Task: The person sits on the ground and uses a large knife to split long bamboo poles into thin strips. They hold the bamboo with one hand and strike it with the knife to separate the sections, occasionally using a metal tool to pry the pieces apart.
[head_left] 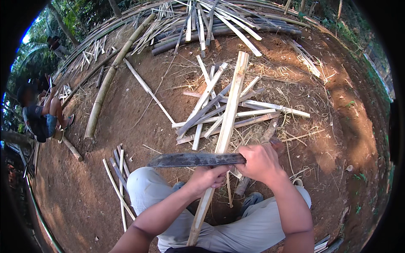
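While gripping a long bamboo strip [225,126], left hand [207,177] closed tight around it. Right hand [260,162] closed on the handle of a dark knife [194,160], blade lying across the strip, pointing left. More strips [211,105] piled just beyond both hands.

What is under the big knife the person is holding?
Under the dark blade lies the long bamboo strip, crossing beneath it, with brown dirt ground and the person's grey trouser knee below. The left hand covers part of the strip; the right hand hides the handle.

A machete [196,159] lies across a long bamboo slat [228,122], cut strips [219,107] piled behind.
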{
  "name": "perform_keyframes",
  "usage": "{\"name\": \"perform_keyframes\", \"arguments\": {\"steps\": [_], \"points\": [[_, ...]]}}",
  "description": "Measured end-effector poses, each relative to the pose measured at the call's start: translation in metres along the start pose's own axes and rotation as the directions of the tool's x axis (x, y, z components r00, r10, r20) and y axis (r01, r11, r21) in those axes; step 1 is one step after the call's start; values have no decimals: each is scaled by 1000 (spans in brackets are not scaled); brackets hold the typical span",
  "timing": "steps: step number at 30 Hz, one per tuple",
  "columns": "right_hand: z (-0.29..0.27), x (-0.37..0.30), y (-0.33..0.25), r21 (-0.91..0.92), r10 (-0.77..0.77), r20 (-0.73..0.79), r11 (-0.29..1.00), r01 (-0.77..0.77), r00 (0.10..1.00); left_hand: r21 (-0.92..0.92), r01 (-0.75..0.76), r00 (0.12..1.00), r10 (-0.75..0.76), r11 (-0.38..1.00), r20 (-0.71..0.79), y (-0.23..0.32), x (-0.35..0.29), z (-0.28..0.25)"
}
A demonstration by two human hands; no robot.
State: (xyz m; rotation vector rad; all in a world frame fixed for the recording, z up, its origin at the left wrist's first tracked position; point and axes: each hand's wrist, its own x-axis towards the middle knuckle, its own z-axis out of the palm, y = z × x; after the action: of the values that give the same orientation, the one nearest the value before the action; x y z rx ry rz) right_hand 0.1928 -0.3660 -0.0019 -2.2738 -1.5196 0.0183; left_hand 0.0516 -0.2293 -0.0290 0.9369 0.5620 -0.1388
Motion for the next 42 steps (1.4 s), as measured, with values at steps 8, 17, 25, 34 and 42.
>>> {"name": "perform_keyframes", "arguments": {"steps": [8,17,25,34,42], "points": [[40,2,2,-94,4,-109,995,-14,994,160,-94,991,108,983,-83,-11,3,2],[61,13,26,-145,62,-221,985,-96,973,410,-260,928,344,874,-146,-33,13,-4],[49,20,21,-161,-31,-139,987,9,990,384,-282,935,342,879,-96,-28,14,-8],[40,32,35,-194,66,-220,975,-110,973,289,-184,971,220,939,-95,-22,8,2],[-3,50,96,-72,433,-292,879,-471,853,378,-149,984,177,914,-39,-33,7,12]]}}
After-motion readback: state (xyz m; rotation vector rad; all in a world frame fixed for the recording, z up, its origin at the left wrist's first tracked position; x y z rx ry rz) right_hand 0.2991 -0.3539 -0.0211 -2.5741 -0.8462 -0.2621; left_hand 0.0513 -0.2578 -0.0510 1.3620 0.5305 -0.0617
